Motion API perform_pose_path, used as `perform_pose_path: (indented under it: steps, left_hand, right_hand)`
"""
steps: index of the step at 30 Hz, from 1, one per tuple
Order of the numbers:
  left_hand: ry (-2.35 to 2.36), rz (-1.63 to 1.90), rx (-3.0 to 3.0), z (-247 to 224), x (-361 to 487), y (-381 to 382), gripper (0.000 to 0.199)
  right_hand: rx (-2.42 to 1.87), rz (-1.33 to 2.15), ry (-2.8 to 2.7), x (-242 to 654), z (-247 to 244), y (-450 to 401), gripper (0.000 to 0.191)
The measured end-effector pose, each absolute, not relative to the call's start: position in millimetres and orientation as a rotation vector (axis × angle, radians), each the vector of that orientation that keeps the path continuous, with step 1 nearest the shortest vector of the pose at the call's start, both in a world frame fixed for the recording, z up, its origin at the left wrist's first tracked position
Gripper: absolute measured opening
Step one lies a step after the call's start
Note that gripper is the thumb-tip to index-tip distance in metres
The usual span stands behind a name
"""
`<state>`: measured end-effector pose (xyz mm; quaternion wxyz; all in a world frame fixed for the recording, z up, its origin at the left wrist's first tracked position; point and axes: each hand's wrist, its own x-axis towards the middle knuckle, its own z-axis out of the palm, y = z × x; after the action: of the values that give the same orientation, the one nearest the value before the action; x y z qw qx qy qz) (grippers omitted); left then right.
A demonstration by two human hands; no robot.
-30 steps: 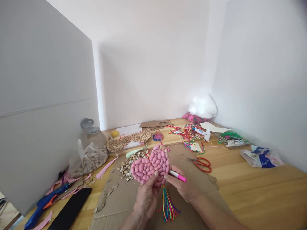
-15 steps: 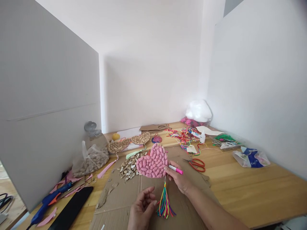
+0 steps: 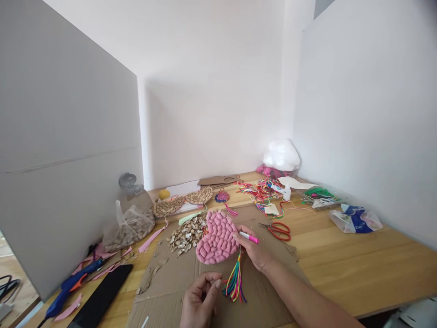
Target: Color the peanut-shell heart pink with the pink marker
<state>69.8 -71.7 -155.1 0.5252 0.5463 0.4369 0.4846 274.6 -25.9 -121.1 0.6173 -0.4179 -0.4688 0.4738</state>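
My right hand point(image 3: 251, 250) grips the right edge of a pink heart-shaped piece point(image 3: 218, 239), its face covered in pink-painted nutshells. A white marker with a pink cap point(image 3: 249, 237) is held in the same hand. From the heart's lower tip hangs a multicoloured string tassel point(image 3: 234, 281), slanting down to the left. My left hand point(image 3: 203, 298) is below the heart with curled fingers, thumb and index pinched at a red strand on the tassel's left side. A pile of empty shells point(image 3: 186, 234) lies behind the heart on the cardboard sheet point(image 3: 170, 282).
Red-handled scissors point(image 3: 280, 231) lie to the right, with tangled coloured strings point(image 3: 264, 189) and a glue bottle point(image 3: 287, 192) behind. At left are a bag of shells point(image 3: 131, 223), a blue glue gun point(image 3: 68, 289) and a black flat object point(image 3: 102, 298). Two shell-covered pieces point(image 3: 200, 196) lie farther back.
The heart has tilted and come slightly lower in my right hand. The tassel has swung from hanging straight to slanting. My left hand has barely moved.
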Motion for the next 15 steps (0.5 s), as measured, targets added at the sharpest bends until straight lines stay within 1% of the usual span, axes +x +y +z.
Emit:
perform_pose_path:
  steps: [9, 15]
  left_hand:
    - [1.05, 1.182, 1.307, -154.1, 64.5, -65.8, 0.057]
    - [1.071, 1.102, 1.313, -162.5, 59.9, -59.3, 0.063]
  right_hand:
    - [-0.963, 1.082, -1.064, 275.4, -118.7, -26.3, 0.042]
    - [-0.981, 1.068, -1.062, 277.8, -119.1, -25.9, 0.038]
